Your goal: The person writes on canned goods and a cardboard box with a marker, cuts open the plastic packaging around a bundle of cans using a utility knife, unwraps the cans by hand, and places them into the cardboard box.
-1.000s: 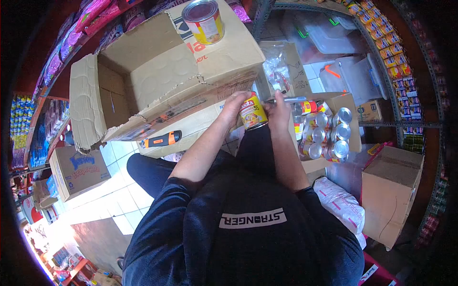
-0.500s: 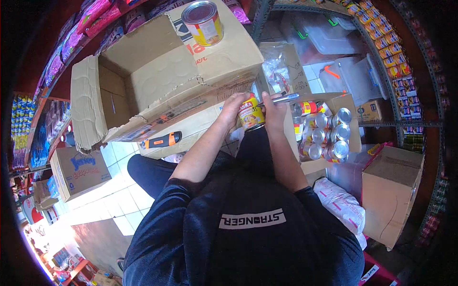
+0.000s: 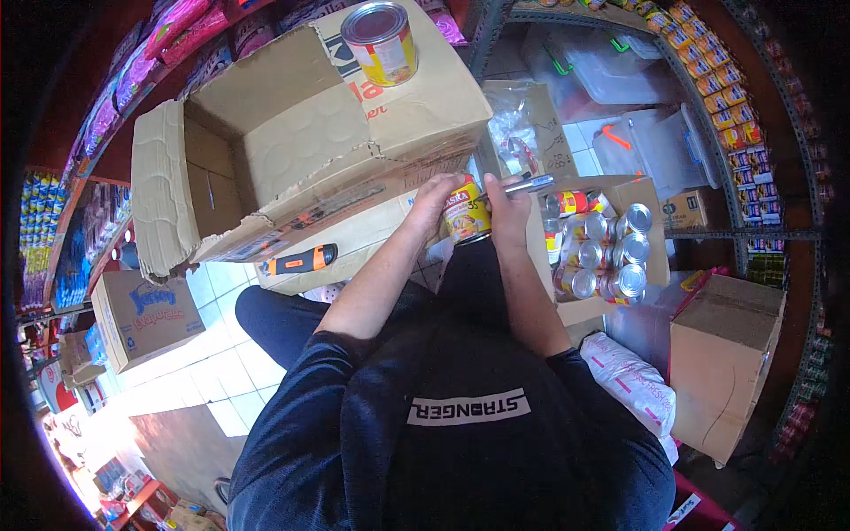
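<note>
- From my remote view, the left hand point(image 3: 430, 202) grips a yellow-and-red can point(image 3: 464, 215) by its left side; fingers wrapped around it, partly hidden behind.
- Can location: between the two hands, raised above the dark trouser leg point(image 3: 478, 274), tilted so that its label faces my camera. I read a dark "35" on the label.
- Right hand point(image 3: 510, 217) at the can's right side, thumb and fingers pinching a silver pen point(image 3: 529, 184) that points out to the right. The lower fingers are curled. I cannot tell whether the pen tip touches the can.
- Beyond the hands I log a large open carton point(image 3: 292, 133), torn along its edge; a bigger can point(image 3: 390, 62) stands upright on its cardboard at the far right end.
- Orange-and-black cutter point(image 3: 301, 260) lies on cardboard near the left forearm.
- To the right of the right hand, a smaller carton point(image 3: 651, 195) holds a group of cans point(image 3: 584, 255), silver ends showing, some tipped over.
- Below that carton I note a white printed sack point(image 3: 627, 382), beside a tall brown box point(image 3: 722, 380).
</note>
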Action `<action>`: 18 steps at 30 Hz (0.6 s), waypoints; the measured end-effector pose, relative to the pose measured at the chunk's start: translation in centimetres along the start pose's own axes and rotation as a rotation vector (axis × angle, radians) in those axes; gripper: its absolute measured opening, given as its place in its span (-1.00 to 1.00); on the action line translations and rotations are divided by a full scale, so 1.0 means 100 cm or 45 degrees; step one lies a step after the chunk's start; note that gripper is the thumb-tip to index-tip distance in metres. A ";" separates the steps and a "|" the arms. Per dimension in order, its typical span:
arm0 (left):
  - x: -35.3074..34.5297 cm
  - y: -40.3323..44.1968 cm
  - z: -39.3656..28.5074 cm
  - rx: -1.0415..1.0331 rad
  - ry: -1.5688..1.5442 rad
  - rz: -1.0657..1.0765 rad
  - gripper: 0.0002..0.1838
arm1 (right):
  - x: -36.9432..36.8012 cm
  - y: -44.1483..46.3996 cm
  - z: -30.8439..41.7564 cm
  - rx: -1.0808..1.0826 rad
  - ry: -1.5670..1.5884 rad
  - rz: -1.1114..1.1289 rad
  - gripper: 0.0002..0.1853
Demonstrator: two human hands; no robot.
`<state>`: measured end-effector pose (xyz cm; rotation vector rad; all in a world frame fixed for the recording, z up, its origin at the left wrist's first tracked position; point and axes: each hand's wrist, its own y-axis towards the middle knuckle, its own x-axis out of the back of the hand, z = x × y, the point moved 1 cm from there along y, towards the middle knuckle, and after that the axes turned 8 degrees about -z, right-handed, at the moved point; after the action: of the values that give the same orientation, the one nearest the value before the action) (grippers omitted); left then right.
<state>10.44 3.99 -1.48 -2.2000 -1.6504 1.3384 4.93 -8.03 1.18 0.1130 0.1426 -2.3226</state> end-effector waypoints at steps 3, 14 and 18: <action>0.001 0.001 0.001 -0.008 0.017 0.006 -0.67 | 0.000 0.000 -0.002 0.020 0.021 -0.008 -0.71; 0.000 -0.005 -0.007 0.045 0.006 0.095 -0.62 | 0.012 0.014 -0.020 -0.318 0.566 -0.158 -0.78; 0.005 0.001 -0.007 0.005 0.140 0.140 -0.57 | 0.017 0.018 -0.013 -0.386 0.708 -0.200 -0.68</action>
<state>10.97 4.61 -1.41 -2.3478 -1.5086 1.2188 5.13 -10.28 -0.41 0.6107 0.8010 -2.3354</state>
